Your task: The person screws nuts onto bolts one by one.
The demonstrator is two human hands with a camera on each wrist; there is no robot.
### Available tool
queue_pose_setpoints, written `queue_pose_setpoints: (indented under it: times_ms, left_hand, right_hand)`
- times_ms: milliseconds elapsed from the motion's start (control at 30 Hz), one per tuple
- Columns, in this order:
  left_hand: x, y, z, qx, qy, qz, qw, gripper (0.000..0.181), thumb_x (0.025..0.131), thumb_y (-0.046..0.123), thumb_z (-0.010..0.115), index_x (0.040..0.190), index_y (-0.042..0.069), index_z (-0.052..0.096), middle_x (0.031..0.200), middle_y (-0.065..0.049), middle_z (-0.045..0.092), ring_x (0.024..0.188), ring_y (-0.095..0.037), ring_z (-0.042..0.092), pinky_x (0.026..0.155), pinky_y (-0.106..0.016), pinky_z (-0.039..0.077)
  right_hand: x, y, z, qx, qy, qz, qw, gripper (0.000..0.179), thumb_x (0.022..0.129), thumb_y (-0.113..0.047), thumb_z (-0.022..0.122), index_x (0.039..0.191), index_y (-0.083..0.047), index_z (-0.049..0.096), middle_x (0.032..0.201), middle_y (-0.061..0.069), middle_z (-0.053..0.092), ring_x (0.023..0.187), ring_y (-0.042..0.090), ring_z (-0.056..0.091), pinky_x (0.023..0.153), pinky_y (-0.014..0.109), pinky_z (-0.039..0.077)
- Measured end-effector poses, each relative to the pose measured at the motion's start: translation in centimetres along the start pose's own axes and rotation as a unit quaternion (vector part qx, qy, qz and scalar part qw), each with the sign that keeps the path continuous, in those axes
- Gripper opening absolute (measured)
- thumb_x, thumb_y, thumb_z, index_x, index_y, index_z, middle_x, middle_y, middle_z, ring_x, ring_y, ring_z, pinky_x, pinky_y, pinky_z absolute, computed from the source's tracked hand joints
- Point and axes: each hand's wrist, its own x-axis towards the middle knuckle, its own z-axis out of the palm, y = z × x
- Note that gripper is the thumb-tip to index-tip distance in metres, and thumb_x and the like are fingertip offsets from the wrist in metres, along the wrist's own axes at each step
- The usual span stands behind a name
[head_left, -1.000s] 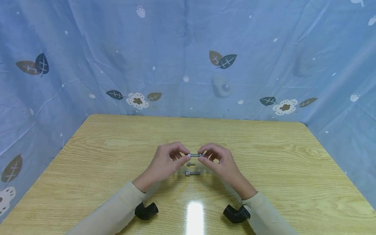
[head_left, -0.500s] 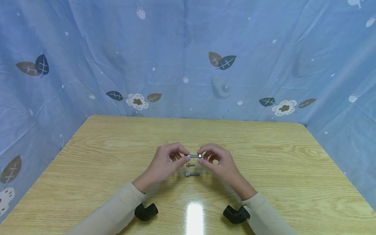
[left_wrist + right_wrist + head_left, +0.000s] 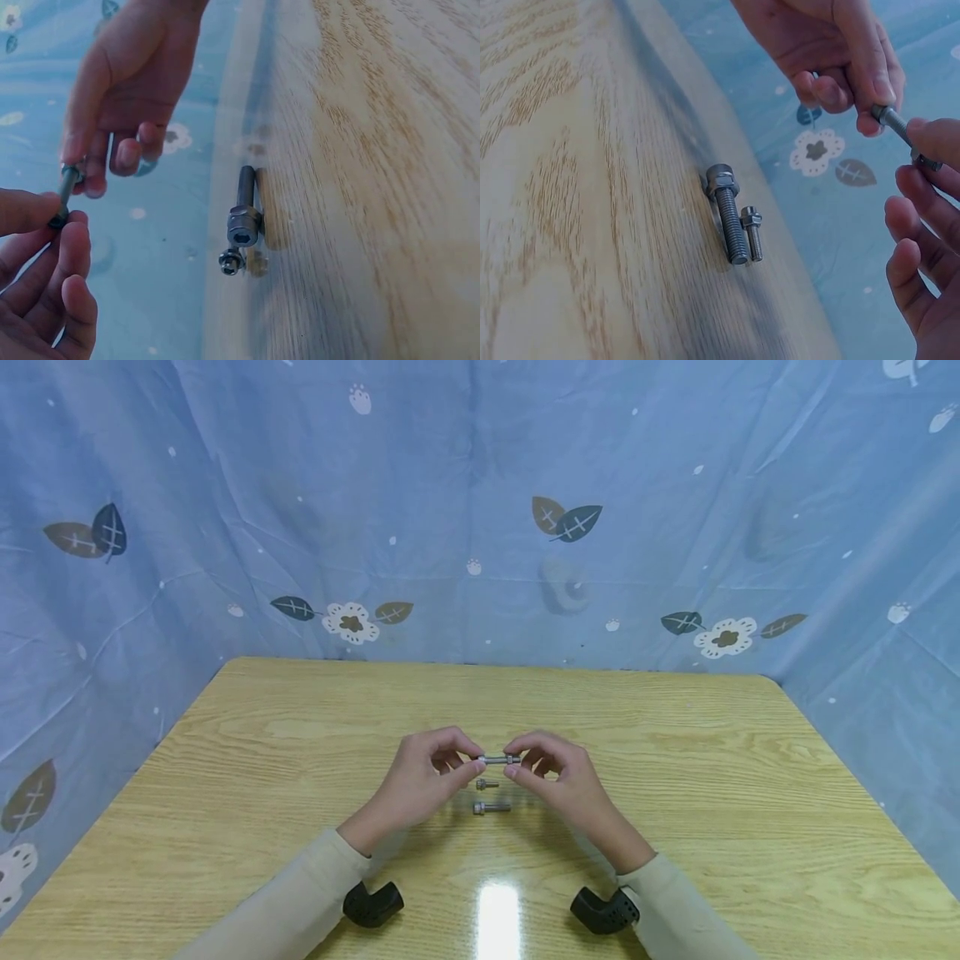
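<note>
Above the table, my left hand [image 3: 420,777] pinches the head end of a metal bolt [image 3: 494,760] between thumb and index finger. The bolt lies roughly level, its shank reaching toward my right hand [image 3: 564,772]. Around the shank near its far end sits a hex nut [image 3: 510,760], which my right thumb and index finger pinch. In the right wrist view the nut [image 3: 925,160] is partly hidden by the right thumb. Below the hands, a small socket-head bolt [image 3: 487,784] and a larger socket-head bolt [image 3: 492,808] rest on the table, each with a nut near its head.
The wood-grain table [image 3: 262,760] carries these bolts. A blue patterned cloth [image 3: 480,485] hangs behind and at both sides. Black curved pieces, one under the left wrist [image 3: 372,904] and one under the right wrist [image 3: 604,910], sit beside the sleeves.
My right fingertips have shifted slightly on the nut, and its visible face has turned from shiny to dull. My left hand keeps its pinch on the bolt. The head view has tilted a little upward.
</note>
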Motion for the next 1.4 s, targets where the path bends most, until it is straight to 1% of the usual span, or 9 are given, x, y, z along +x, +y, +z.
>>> queue_pose_setpoints:
  times_ms: [300,467,600,767,900,1033,1133,1267,1400]
  left_hand:
    - [0.11,-0.07,-0.02,0.000,0.003,-0.002,1.0000,0.004,0.090,0.020,0.070,0.094,0.019,0.071,0.085,0.003,0.069,0.066,-0.011,0.062,0.058,-0.027,0.051]
    - [0.17,-0.10,-0.03,-0.002,0.006,-0.006,1.0000,0.004,0.090,0.021,0.069,0.093,0.019,0.072,0.086,0.004,0.069,0.067,-0.011,0.063,0.058,-0.027,0.052]
    - [0.21,-0.07,-0.04,-0.001,0.004,-0.003,1.0000,0.004,0.091,0.021,0.069,0.093,0.019,0.072,0.086,0.003,0.069,0.066,-0.011,0.062,0.057,-0.027,0.051]
    - [0.23,-0.04,-0.02,-0.003,0.001,0.001,1.0000,0.004,0.091,0.021,0.069,0.093,0.019,0.071,0.085,0.001,0.069,0.066,-0.014,0.063,0.057,-0.027,0.051]
    - [0.18,-0.09,0.00,-0.010,-0.001,0.002,0.9999,0.003,0.091,0.020,0.069,0.093,0.019,0.071,0.085,0.000,0.070,0.067,-0.017,0.064,0.058,-0.027,0.052]
    - [-0.01,-0.14,-0.02,-0.009,0.000,-0.003,1.0000,0.003,0.090,0.019,0.069,0.093,0.019,0.071,0.086,0.001,0.070,0.067,-0.014,0.063,0.059,-0.027,0.052]
    - [-0.11,-0.08,-0.03,-0.004,0.004,-0.006,1.0000,0.004,0.090,0.019,0.070,0.093,0.021,0.071,0.086,0.003,0.070,0.068,-0.012,0.063,0.059,-0.027,0.052]
    - [-0.12,0.00,-0.04,-0.001,0.005,-0.005,1.0000,0.005,0.090,0.019,0.069,0.093,0.023,0.071,0.086,0.004,0.069,0.068,-0.010,0.063,0.059,-0.027,0.052]
    - [-0.14,-0.10,0.00,-0.006,0.001,-0.002,1.0000,0.004,0.091,0.019,0.069,0.093,0.021,0.071,0.087,0.004,0.069,0.067,-0.011,0.063,0.059,-0.027,0.052]
  right_hand:
    - [0.15,-0.13,-0.15,-0.007,-0.006,0.006,0.9999,0.013,0.092,-0.017,0.067,0.104,-0.020,0.068,0.096,-0.002,0.068,0.077,0.012,0.060,0.068,0.027,0.053]
    - [0.13,0.00,-0.29,0.011,-0.005,-0.010,0.9999,0.020,0.090,-0.014,0.069,0.109,-0.019,0.066,0.102,0.001,0.066,0.077,0.011,0.059,0.066,0.026,0.051]
    - [0.12,0.01,-0.35,0.021,-0.001,-0.024,0.9995,0.017,0.090,-0.010,0.069,0.105,-0.016,0.067,0.098,0.003,0.066,0.076,0.013,0.058,0.064,0.026,0.051]
    - [0.07,0.04,-0.33,0.016,0.001,-0.015,0.9998,0.014,0.091,-0.011,0.067,0.105,-0.012,0.068,0.093,0.002,0.067,0.075,0.013,0.059,0.065,0.027,0.053]
    - [-0.01,0.04,-0.20,0.015,-0.002,-0.003,0.9999,0.013,0.092,-0.014,0.066,0.105,-0.014,0.069,0.095,0.001,0.068,0.077,0.011,0.059,0.067,0.026,0.053]
    - [-0.08,-0.02,-0.05,0.023,-0.005,-0.006,0.9997,0.018,0.091,-0.013,0.068,0.108,-0.017,0.067,0.101,0.002,0.067,0.077,0.010,0.059,0.066,0.026,0.052]
    - [-0.06,0.00,0.02,0.027,-0.006,-0.018,0.9994,0.021,0.089,-0.010,0.069,0.109,-0.014,0.066,0.101,0.004,0.066,0.075,0.010,0.058,0.064,0.025,0.051]
    - [-0.03,0.03,0.03,0.027,-0.004,-0.022,0.9994,0.017,0.090,-0.009,0.068,0.107,-0.009,0.067,0.096,0.005,0.067,0.074,0.009,0.057,0.064,0.025,0.051]
    - [-0.12,0.09,0.07,0.023,-0.005,-0.009,0.9997,0.014,0.091,-0.011,0.067,0.105,-0.010,0.068,0.095,0.003,0.068,0.077,0.010,0.059,0.066,0.026,0.052]
